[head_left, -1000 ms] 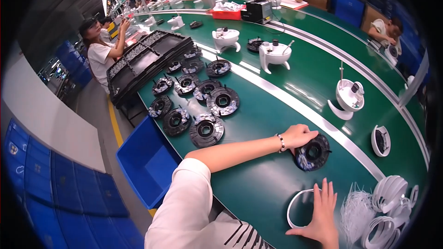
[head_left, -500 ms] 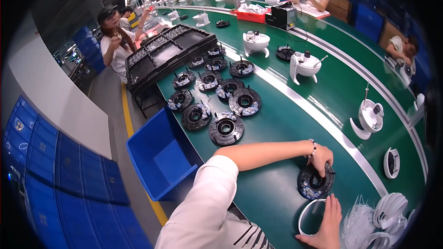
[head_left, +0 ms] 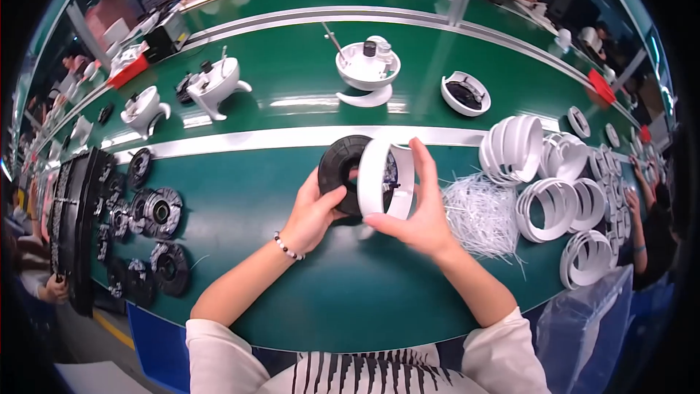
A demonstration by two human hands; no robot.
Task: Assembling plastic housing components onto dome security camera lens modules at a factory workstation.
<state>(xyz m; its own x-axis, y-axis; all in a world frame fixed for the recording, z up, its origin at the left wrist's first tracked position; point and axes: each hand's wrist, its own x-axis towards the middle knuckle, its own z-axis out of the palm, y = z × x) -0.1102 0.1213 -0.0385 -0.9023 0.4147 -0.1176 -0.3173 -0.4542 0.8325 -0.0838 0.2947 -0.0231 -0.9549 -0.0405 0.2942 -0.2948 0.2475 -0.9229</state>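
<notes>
Raised over the middle of the green table, a black round base [head_left: 336,169] with a central hole is gripped at its lower left rim by my left hand [head_left: 313,213]. Some of its circuit parts show on the right side. My right hand [head_left: 424,217] holds a white plastic ring [head_left: 372,179], thumb at the lower edge and fingers at the upper right. The ring stands on edge in front of the base's right part and overlaps it from here. Whether the two touch, I cannot tell.
More black bases [head_left: 162,211] lie at the left beside a black tray [head_left: 76,211]. White rings [head_left: 547,208] stand in groups at the right, next to a heap of thin white strips [head_left: 481,213]. Beyond a pale rail, white bowl-shaped housings [head_left: 367,66] stand on a green surface. Other people work nearby.
My view has swung to the right. The black base has come up off the table in my left hand, and the white ring has been lifted and brought against or near it.
</notes>
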